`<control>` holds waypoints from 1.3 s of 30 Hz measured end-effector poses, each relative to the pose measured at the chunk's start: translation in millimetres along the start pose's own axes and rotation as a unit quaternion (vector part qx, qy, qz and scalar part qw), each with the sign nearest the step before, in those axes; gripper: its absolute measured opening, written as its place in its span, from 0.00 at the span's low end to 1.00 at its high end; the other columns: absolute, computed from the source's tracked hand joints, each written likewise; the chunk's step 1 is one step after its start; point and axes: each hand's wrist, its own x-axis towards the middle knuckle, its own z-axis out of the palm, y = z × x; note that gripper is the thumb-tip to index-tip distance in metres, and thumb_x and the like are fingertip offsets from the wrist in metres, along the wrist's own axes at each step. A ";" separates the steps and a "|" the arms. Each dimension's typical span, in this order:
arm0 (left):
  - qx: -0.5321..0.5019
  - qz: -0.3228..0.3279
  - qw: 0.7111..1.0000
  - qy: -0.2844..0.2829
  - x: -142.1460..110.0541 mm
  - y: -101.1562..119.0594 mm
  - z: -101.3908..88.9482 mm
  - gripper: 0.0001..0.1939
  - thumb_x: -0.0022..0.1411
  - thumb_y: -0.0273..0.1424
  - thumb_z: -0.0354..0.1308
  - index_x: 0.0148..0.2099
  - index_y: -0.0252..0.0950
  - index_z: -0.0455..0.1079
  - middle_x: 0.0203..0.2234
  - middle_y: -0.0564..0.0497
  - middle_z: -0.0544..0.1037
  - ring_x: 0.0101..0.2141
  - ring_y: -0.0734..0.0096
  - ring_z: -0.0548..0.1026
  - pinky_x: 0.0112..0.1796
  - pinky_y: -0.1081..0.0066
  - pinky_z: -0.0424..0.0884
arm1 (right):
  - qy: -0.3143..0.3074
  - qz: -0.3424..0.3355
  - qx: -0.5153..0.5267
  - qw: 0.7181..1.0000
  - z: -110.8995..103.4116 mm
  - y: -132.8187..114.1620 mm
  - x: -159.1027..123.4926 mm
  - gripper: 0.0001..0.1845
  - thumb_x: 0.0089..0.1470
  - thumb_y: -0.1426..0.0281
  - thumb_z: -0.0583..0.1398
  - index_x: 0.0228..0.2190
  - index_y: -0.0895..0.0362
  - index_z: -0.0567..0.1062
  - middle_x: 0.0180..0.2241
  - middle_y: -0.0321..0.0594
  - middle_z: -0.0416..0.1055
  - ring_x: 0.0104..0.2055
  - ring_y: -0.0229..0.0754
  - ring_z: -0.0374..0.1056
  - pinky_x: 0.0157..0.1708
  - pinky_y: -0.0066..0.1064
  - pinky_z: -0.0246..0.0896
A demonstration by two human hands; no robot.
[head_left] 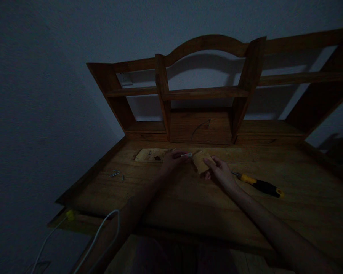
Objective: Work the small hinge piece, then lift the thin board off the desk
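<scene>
Pinched at the fingertips of my left hand (171, 161) is a small whitish piece (186, 155) with what look like dark spots or holes; its exact kind is too small to tell. My right hand (221, 173) grips a short pale wooden block (202, 161), thumb on its upper face and fingers beneath. The block is tilted, its left edge close to the whitish piece. Just right of my right hand, a yellow-and-black screwdriver (260, 185) lies on the wooden desk (177, 205). Several screws (116, 174) lie left of my left hand.
A pale wooden strip (147, 154) with rough, damaged spots lies behind my left hand. A wooden shelf unit (201, 93) stands along the back against the wall. At the lower left, a white cable (103, 222) hangs near a yellow object (70, 215). The room is dim.
</scene>
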 end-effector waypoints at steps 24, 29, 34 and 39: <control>-0.194 -0.073 0.977 -0.044 5.5 -5.1 -7.1 0.14 0.56 0.27 0.67 0.46 0.30 0.77 0.51 0.43 0.74 0.54 0.67 0.72 0.63 0.69 0.60 | 0.001 0.016 -0.032 0.999 -0.1 0.9 0.9 0.24 0.57 0.50 0.59 0.40 0.59 0.69 0.21 0.41 0.71 0.21 0.46 0.69 0.21 0.31 0.61; -0.188 -0.072 0.979 -0.032 2.4 -2.4 -4.3 0.15 0.55 0.26 0.68 0.46 0.29 0.77 0.49 0.42 0.76 0.51 0.68 0.74 0.62 0.67 0.63 | 0.003 0.022 -0.045 0.999 0.2 -1.1 -0.3 0.22 0.57 0.51 0.59 0.39 0.59 0.69 0.19 0.40 0.71 0.20 0.46 0.69 0.21 0.30 0.61; -0.171 -0.097 0.980 -0.026 1.2 0.0 -4.2 0.15 0.53 0.26 0.69 0.45 0.33 0.78 0.47 0.45 0.76 0.49 0.71 0.74 0.60 0.69 0.63 | -0.003 0.024 -0.035 0.999 1.8 -3.9 -1.1 0.19 0.57 0.55 0.59 0.37 0.59 0.69 0.19 0.40 0.70 0.20 0.45 0.68 0.20 0.30 0.60; -0.148 -0.103 0.982 -0.048 -0.3 1.9 -3.7 0.18 0.50 0.26 0.71 0.46 0.33 0.78 0.48 0.44 0.76 0.49 0.67 0.75 0.59 0.67 0.64 | -0.003 0.029 -0.045 0.999 2.4 -6.2 -1.5 0.21 0.56 0.53 0.59 0.38 0.59 0.69 0.18 0.40 0.70 0.20 0.46 0.69 0.21 0.31 0.61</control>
